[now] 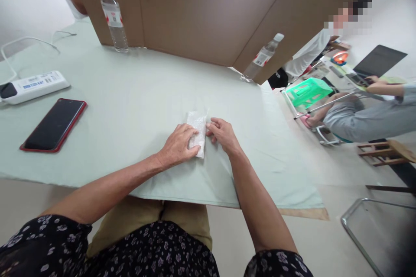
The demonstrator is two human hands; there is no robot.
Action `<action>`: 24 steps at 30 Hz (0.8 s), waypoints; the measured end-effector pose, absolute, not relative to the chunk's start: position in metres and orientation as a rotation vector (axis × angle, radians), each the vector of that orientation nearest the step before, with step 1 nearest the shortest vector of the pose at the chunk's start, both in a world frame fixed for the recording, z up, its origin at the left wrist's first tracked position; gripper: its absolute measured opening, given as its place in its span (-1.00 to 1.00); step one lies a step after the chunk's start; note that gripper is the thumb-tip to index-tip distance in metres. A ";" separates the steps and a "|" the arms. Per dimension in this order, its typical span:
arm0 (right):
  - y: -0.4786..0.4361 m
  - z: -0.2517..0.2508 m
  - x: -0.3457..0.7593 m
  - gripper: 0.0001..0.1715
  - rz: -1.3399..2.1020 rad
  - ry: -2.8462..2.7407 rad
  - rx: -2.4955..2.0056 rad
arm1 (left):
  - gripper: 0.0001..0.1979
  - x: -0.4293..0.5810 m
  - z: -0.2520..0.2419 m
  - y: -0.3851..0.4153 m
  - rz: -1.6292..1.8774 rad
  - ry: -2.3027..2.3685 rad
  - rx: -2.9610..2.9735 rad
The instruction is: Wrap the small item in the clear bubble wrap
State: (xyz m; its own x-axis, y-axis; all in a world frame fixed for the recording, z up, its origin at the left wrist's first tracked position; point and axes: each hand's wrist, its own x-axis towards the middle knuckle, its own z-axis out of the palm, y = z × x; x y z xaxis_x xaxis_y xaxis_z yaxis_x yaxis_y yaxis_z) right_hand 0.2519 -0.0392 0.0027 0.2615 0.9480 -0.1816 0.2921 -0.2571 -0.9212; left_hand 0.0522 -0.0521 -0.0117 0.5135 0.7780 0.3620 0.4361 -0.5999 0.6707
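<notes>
A small flat packet of clear bubble wrap [199, 127] lies on the cloth-covered table in front of me. My left hand [180, 143] grips its left side, thumb at the lower end and fingers over the top. At the packet's right edge, my right hand [221, 133] has its fingers curled in, with thumb and forefinger pinched at the wrap's edge. What is inside the wrap cannot be made out.
A black phone in a red case [55, 125] and a white power strip [35, 86] lie on the left. Two water bottles, one left [113, 17] and one right [263, 58], stand before a tall cardboard panel [195, 13]. A person sits at a laptop [378, 62] on the right, by a green stool [307, 91].
</notes>
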 end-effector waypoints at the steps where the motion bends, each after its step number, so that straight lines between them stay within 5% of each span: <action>1: -0.034 0.002 0.250 -0.40 1.040 -1.148 -1.724 | -0.68 0.052 -0.013 -0.052 0.898 0.970 2.257; 24: -0.029 0.009 0.256 -0.64 1.109 -1.084 -1.741 | -0.57 0.054 -0.021 -0.052 0.835 0.961 2.351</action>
State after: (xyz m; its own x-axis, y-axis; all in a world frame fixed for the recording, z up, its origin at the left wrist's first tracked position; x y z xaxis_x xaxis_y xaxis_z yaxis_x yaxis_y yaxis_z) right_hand 0.2560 -0.0289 0.0090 0.2523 0.9312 -0.2629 0.2422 -0.3238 -0.9146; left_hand 0.0535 -0.0524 -0.0206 0.5708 0.7391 0.3577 0.4575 -0.6480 0.6089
